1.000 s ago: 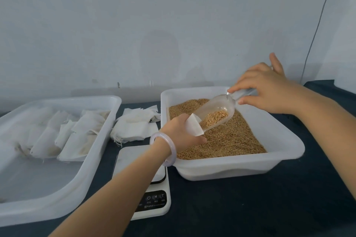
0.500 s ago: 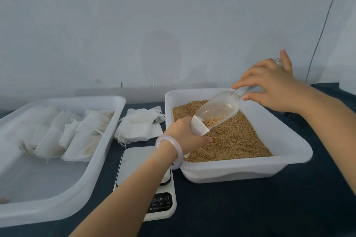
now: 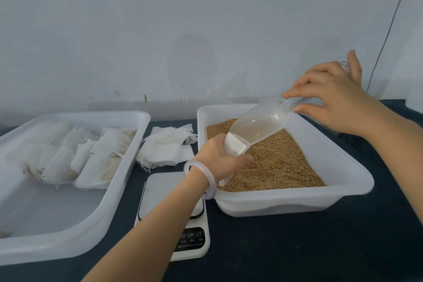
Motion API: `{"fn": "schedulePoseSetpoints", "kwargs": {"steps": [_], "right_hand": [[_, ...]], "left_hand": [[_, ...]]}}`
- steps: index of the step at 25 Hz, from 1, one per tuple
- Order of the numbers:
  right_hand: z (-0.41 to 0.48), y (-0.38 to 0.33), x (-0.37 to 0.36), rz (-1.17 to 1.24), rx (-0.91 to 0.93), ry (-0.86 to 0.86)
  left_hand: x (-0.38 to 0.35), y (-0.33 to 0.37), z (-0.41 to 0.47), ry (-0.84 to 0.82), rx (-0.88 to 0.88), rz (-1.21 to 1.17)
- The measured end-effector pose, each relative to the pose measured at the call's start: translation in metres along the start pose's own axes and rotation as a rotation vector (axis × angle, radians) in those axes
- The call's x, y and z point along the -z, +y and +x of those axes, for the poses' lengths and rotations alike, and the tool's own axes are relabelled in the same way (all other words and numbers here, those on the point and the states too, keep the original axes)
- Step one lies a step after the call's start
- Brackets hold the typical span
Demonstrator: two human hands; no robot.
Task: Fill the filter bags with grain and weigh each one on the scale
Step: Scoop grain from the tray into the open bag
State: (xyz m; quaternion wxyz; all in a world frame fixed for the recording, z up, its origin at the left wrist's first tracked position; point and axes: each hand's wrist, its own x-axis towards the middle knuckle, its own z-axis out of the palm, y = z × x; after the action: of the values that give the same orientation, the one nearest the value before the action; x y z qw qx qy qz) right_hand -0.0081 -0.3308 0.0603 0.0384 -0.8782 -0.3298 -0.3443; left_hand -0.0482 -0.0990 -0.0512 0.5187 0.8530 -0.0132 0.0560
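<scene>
Bag (image 3: pixel 234 145), soft and light, likely sags unless held near its mouth, where left hand (image 3: pixel 219 158) grips it over grain tray (image 3: pixel 286 199); right hand (image 3: pixel 332 98) pinches handle of tilted, nearly empty scoop (image 3: pixel 261 121).

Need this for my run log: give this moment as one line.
step: filling | left hand: holds filter bag at scoop mouth | right hand: tilts scoop, nearly empty | where: over grain tray

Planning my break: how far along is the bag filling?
Done: several bags lie in the left tub. In hand: left hand holds a bag under the nearly empty scoop in the right hand. Left: weighing it on the scale; more empty bags wait.
</scene>
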Motion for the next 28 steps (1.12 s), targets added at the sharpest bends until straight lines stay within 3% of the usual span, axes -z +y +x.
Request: {"fn": "schedulePoseSetpoints", "kwargs": {"steps": [3, 6, 8, 12, 21, 28], "right_hand": [[-0.001, 0.012, -0.005, 0.014, -0.143, -0.040], [-0.014, 0.023, -0.018, -0.116, -0.295, -0.258], [-0.028, 0.018, -0.035, -0.184, -0.234, -0.428], [-0.047, -0.010, -0.073, -0.089, -0.133, -0.542], [-0.067, 0.020, -0.067, 0.332, -0.425, -0.470], [-0.034, 0.024, -0.022, 0.619, -0.391, -0.267]], "left_hand": [[0.001, -0.002, 0.000, 0.012, 0.002, -0.019], [0.002, -0.003, 0.000, 0.025, -0.005, -0.012], [0.001, -0.003, 0.000, 0.035, -0.011, -0.007], [0.002, -0.004, 0.001, 0.063, -0.019, 0.023], [0.002, -0.006, 0.002, 0.077, -0.043, 0.036], [0.002, -0.004, 0.002, 0.064, -0.025, 0.076]]}}
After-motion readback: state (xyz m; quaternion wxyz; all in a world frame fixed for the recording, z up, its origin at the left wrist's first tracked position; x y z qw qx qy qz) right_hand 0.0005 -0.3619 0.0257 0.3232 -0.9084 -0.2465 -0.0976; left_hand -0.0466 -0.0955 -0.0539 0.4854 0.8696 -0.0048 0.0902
